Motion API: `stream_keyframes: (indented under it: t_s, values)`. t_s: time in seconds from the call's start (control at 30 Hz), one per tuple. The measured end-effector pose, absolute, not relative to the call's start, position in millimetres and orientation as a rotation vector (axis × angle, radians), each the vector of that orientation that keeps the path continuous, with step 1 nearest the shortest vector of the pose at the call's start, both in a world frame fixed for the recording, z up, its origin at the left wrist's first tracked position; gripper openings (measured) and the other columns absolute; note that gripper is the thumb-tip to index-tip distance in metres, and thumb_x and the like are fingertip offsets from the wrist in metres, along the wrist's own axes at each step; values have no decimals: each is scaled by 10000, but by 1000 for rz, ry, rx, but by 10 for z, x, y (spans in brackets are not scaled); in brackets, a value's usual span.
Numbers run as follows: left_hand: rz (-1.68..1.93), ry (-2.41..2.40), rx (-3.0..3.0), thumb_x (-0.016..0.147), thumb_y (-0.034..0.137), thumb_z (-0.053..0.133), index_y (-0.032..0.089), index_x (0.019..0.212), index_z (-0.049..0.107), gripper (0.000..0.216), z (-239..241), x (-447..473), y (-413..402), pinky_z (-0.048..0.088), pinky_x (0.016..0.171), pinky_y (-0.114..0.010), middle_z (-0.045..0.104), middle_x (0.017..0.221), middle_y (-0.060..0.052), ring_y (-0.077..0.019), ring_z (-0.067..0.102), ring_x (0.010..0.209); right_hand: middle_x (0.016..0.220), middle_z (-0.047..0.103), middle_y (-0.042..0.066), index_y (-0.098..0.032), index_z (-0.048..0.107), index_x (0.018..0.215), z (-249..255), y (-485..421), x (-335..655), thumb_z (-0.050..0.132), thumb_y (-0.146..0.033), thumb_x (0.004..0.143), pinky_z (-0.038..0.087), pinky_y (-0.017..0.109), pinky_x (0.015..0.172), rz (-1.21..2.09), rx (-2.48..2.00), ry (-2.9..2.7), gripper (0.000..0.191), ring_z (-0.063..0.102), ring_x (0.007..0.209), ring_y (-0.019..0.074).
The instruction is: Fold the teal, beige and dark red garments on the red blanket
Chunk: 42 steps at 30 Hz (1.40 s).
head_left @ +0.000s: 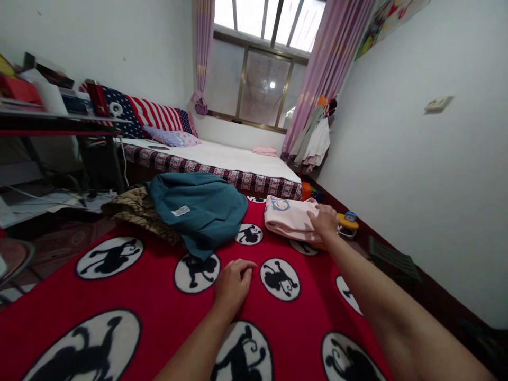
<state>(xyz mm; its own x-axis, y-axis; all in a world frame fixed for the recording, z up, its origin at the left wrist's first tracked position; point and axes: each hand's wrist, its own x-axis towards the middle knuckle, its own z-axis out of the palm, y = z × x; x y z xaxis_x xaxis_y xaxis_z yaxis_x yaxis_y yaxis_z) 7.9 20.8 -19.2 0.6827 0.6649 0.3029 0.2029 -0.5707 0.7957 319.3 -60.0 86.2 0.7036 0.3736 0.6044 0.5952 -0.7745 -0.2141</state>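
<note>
A folded pale pink garment with a blue cartoon print lies on the far right part of the red blanket. My right hand rests on the right end of that garment, fingers apart and laid over its top. Near the blanket's middle, my left hand sits loosely bent, with thumb and forefinger apart and nothing visible in it. Beyond it to the left is a crumpled teal garment with a small white label. A brown patterned cloth sticks out from under the teal one.
A low bed with a white cover stands beyond the blanket, below the window. On the left is a cluttered desk; a round stool is below it. A yellow stool stands at right by the wall. Clothes hang beside the curtain.
</note>
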Motion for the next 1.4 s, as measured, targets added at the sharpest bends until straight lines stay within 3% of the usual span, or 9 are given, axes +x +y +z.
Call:
stream_keyframes:
  t_s: [0.13, 0.3, 0.4, 0.53, 0.63, 0.87, 1.03, 1.17, 1.4]
  values:
    - [760, 665, 2135, 842, 149, 502, 248, 902, 732, 258, -187, 88, 194, 449, 887, -366, 721, 962, -23, -223, 621, 963, 1341, 523, 187, -143, 520, 1330, 820, -354, 3064, 595, -554, 810, 344, 461, 1024, -654, -2456, -1338, 668, 456, 1236, 332]
    - [750, 649, 2153, 840, 137, 501, 239, 892, 732, 258, -178, 77, 180, 430, 885, -360, 721, 951, -18, -213, 612, 953, 1597, 112, 192, -261, 139, 1540, 519, 0, 2671, 784, -648, 549, 166, 679, 1049, -385, -2644, -1798, 1244, 86, 1429, 466]
    - [755, 631, 2146, 845, 129, 494, 233, 889, 729, 261, -173, 71, 174, 421, 891, -351, 720, 950, -13, -202, 609, 949, 1586, 114, 231, -221, 161, 1537, 394, 96, 2646, 728, -553, 689, 198, 666, 1040, -396, -2672, -1585, 1073, 98, 1437, 439]
    - [755, 630, 2154, 846, 127, 500, 230, 892, 729, 255, -172, 71, 175, 417, 885, -343, 719, 948, -9, -196, 605, 947, 1411, 504, 156, -259, 556, 1325, 394, 140, 2835, 617, -327, 805, 323, 508, 1039, -330, -2282, -1327, 528, 408, 1317, 352]
    - [749, 632, 2155, 843, 123, 505, 232, 886, 729, 253, -168, 72, 177, 414, 884, -340, 719, 938, -6, -195, 604, 945, 1089, 697, 108, -237, 663, 1160, 469, 151, 3063, 532, -368, 858, 445, 382, 901, -329, -2130, -1148, 354, 608, 1043, 284]
    - [748, 640, 2148, 843, 118, 504, 239, 887, 730, 260, -154, 71, 166, 411, 885, -336, 720, 945, -1, -194, 605, 950, 866, 665, 80, -105, 622, 977, 605, -34, 3577, 411, -608, 865, 482, 273, 681, -477, -1703, -636, 557, 606, 748, 163]
    - [744, 657, 2157, 847, 126, 499, 246, 888, 732, 265, -164, 80, 166, 413, 875, -331, 720, 946, -3, -197, 604, 954, 890, 643, 89, -99, 615, 972, 822, -189, 3713, 420, -554, 885, 491, 327, 746, -596, -1593, -474, 502, 610, 793, 188]
    - [742, 655, 2167, 843, 129, 501, 243, 881, 732, 260, -168, 83, 168, 411, 874, -334, 717, 942, -5, -200, 600, 945, 1058, 644, 163, -70, 552, 1220, 796, -134, 3449, 270, -445, 958, 472, 395, 841, -576, -2008, -750, 537, 610, 961, 249]
    - [746, 613, 2157, 838, 129, 495, 236, 877, 729, 261, -172, 70, 168, 410, 867, -337, 717, 925, -13, -197, 601, 932, 1047, 716, 75, -209, 741, 953, 602, 110, 2902, 717, -557, 667, 444, 348, 913, -205, -2248, -1336, 450, 627, 1011, 262]
